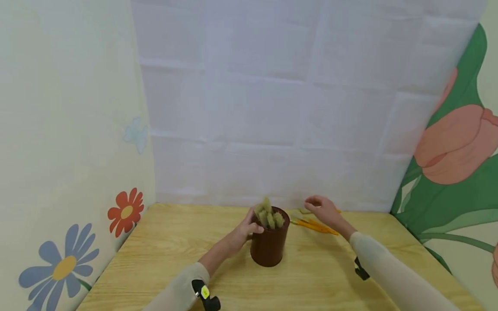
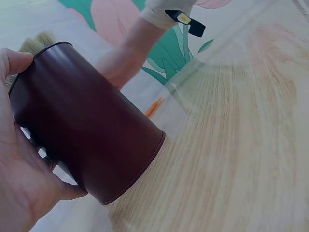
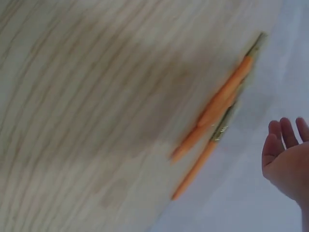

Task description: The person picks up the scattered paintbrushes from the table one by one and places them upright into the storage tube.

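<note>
A dark brown cylindrical brush holder [image 1: 269, 246] is gripped by my left hand [image 1: 245, 233], its thumb over the rim and fingers around the far side. Several tan bristle heads [image 1: 268, 217] poke out of its top. The left wrist view shows the holder's smooth wall [image 2: 87, 121] and a bit of bristle [image 2: 38, 42] at the rim. My right hand [image 1: 324, 211] hovers to the right of the holder with loosely bent fingers and nothing in them. Beneath and beside it lie orange-handled paintbrushes [image 1: 317, 226], seen closer as brushes [image 3: 217, 104] in the right wrist view.
The wooden table [image 1: 186, 246] runs back to a creased white sheet [image 1: 249, 108]. Flower-printed panels [image 1: 62, 268] stand on the left and right sides. A small black wrist camera [image 1: 206, 296] is strapped on each sleeve.
</note>
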Motion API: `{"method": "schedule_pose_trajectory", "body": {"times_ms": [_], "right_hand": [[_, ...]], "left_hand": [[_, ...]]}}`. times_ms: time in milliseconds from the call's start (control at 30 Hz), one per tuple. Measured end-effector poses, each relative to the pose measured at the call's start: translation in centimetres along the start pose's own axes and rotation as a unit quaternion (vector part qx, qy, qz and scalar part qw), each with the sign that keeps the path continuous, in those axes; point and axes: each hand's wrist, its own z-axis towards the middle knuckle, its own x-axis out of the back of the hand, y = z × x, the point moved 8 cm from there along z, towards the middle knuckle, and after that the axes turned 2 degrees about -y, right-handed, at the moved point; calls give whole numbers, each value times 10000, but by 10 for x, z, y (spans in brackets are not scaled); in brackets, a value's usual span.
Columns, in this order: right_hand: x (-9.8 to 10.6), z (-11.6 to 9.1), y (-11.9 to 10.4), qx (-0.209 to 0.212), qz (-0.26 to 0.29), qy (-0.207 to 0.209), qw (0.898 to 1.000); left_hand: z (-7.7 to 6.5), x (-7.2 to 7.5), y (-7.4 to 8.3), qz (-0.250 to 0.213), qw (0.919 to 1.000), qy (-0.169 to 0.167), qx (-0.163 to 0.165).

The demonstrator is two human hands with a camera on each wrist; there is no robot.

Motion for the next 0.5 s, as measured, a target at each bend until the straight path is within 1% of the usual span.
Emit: {"method": "schedule_pose_trajectory", "body": {"times_ms": [100, 167, 267, 367, 433, 500], "right_hand": [[1, -1, 15, -95, -153, 17, 9998], [0, -2, 24, -99, -264, -73, 9996], [-3, -1, 37, -35, -650, -430, 9970], [-7, -3, 49, 28, -1033, -873, 9908], [-7, -4, 55, 66, -1204, -1029, 9874], [-5, -5, 55, 121, -1372, -1098, 9844]], "left_hand": [[-1, 0, 1, 8, 10000, 25, -4], [-1, -1, 3, 7, 10000, 16, -8], [-1, -1, 4, 1, 10000, 24, 15], [0, -3, 5, -1, 10000, 13, 11], [0, -4, 5, 2, 10000, 3, 4], [0, -5, 6, 1, 10000, -20, -8]]}}
